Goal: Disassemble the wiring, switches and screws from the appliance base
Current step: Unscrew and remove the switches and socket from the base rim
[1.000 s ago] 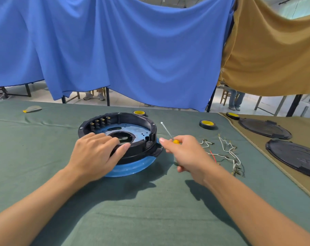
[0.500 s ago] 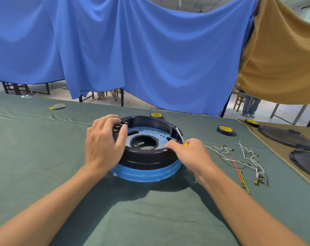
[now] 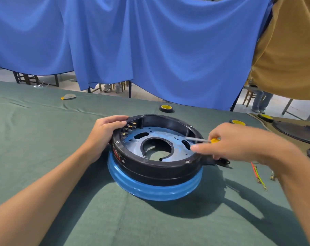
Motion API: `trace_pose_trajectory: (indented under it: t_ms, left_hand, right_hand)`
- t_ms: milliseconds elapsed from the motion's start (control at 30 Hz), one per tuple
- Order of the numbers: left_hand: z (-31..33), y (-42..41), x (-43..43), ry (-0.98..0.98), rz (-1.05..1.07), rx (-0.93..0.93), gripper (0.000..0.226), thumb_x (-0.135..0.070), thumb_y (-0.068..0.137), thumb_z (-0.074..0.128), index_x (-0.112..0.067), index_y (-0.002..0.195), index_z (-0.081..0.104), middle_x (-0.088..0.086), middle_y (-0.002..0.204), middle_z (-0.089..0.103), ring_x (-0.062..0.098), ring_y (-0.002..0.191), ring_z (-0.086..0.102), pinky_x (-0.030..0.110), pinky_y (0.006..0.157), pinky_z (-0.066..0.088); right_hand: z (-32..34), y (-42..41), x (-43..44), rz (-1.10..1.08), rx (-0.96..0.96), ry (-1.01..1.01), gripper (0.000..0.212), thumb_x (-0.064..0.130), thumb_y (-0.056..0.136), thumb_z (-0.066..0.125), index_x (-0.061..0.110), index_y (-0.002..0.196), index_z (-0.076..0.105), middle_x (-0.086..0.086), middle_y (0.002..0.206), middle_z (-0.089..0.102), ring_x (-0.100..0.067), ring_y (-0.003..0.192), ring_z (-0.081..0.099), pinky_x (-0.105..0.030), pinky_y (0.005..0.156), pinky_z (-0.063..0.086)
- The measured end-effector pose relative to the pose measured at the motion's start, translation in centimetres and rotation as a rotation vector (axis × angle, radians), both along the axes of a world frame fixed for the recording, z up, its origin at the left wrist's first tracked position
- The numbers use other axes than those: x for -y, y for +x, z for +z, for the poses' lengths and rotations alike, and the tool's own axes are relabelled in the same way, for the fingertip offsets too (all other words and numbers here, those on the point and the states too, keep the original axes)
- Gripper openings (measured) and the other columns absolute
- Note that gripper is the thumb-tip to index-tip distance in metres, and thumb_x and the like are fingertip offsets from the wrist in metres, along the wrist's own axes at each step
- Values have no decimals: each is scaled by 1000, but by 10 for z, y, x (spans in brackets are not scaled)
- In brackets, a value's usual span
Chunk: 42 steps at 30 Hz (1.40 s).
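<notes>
The round appliance base (image 3: 156, 167), a black ring over a blue rim, lies on the green cloth in the middle. Its inner blue plate has a large centre hole, and a row of switch terminals (image 3: 128, 128) lines the left inner wall. My left hand (image 3: 104, 132) grips the base's left outer rim, fingers curled over the top edge by the terminals. My right hand (image 3: 239, 141) holds a yellow-handled screwdriver (image 3: 202, 139); its metal shaft points left over the plate's right side. Loose red and yellow-green wires (image 3: 257, 173) lie on the cloth to the right.
Three yellow-and-black tape rolls (image 3: 165, 108) (image 3: 237, 122) (image 3: 265, 117) sit behind and to the right. Black round covers (image 3: 298, 130) lie on a tan cloth at far right. A small grey and yellow object (image 3: 68, 96) rests far left. Blue and tan sheets hang behind the table.
My left hand slid from the base's near side to its left rim. My right hand brought the screwdriver over the base, its shaft now pointing left above the plate. The view moved closer.
</notes>
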<state>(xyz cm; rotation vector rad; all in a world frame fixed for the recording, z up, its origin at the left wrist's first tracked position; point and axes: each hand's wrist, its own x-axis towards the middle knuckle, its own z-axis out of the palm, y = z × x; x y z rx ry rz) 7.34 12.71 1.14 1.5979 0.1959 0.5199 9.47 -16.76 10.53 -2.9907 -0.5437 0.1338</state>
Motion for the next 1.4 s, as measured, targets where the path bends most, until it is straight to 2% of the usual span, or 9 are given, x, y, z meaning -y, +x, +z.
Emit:
trace_pose_trajectory:
  t_ms: [233, 367, 533, 667, 767, 900, 1033, 1233, 1400]
  left_hand:
    - [0, -1, 17, -30, -103, -7, 27, -1, 89, 54, -9, 108, 72, 12, 103, 74, 27, 98, 70, 41, 94, 53]
    - [1, -2, 27, -14, -102, 41, 25, 0, 89, 54, -5, 106, 71, 14, 104, 73, 24, 95, 68, 38, 95, 52]
    - [-6, -3, 39, -153, -86, 136, 24, -6, 92, 50, -4, 98, 73, 10, 93, 74, 18, 86, 69, 29, 80, 55]
    - [-11, -5, 41, -208, -128, 192, 26, -12, 89, 52, -12, 85, 78, 6, 86, 76, 16, 81, 71, 24, 70, 56]
    - [-12, -4, 40, -232, -162, 204, 27, -20, 81, 53, -16, 77, 80, 6, 86, 76, 15, 81, 71, 23, 71, 56]
    - [-13, -1, 38, -243, -160, 193, 27, -25, 77, 54, -17, 76, 80, 6, 88, 76, 16, 85, 72, 27, 78, 56]
    - [-15, -1, 36, -224, -134, 195, 27, -17, 88, 51, -15, 85, 78, 4, 90, 77, 15, 87, 72, 27, 81, 56]
    - [-15, 0, 36, -196, -122, 190, 31, -12, 95, 44, -13, 92, 75, 1, 92, 77, 13, 92, 71, 21, 79, 54]
    - [-16, 0, 36, -215, -140, 179, 32, -14, 95, 44, -15, 94, 76, 4, 94, 76, 16, 92, 72, 23, 78, 56]
  right_hand:
    - [-1, -27, -27, 299, -14, 250, 32, 49, 98, 42, 29, 81, 61, 7, 67, 67, 0, 53, 54, -25, 55, 37]
    - [-24, -38, -54, 434, -29, 227, 19, 37, 102, 41, 31, 102, 58, 8, 81, 61, -9, 65, 54, -32, 63, 44]
    - [-36, -36, -64, 448, 105, 237, 25, 31, 102, 44, 22, 108, 65, 15, 75, 51, -4, 69, 50, -18, 59, 38]
    - [-40, -34, -66, 453, 145, 284, 29, 28, 101, 45, 13, 99, 70, 8, 68, 54, -13, 65, 51, -21, 67, 39]
    - [-43, -34, -69, 478, 155, 283, 31, 27, 101, 45, 7, 97, 69, -1, 67, 57, -10, 76, 48, -25, 66, 37]
    - [-44, -34, -68, 493, 182, 264, 32, 28, 101, 44, 7, 99, 68, -6, 81, 63, -18, 69, 51, -33, 65, 39]
    - [-46, -35, -64, 509, 160, 326, 32, 26, 100, 46, 4, 95, 67, -8, 65, 59, -18, 70, 47, -31, 66, 35]
    - [-48, -34, -64, 509, 163, 375, 29, 27, 101, 47, 7, 99, 69, 0, 63, 60, -9, 76, 50, -24, 69, 36]
    - [-47, -34, -64, 523, 171, 356, 32, 24, 101, 45, 0, 101, 65, -9, 64, 59, -18, 73, 46, -33, 64, 34]
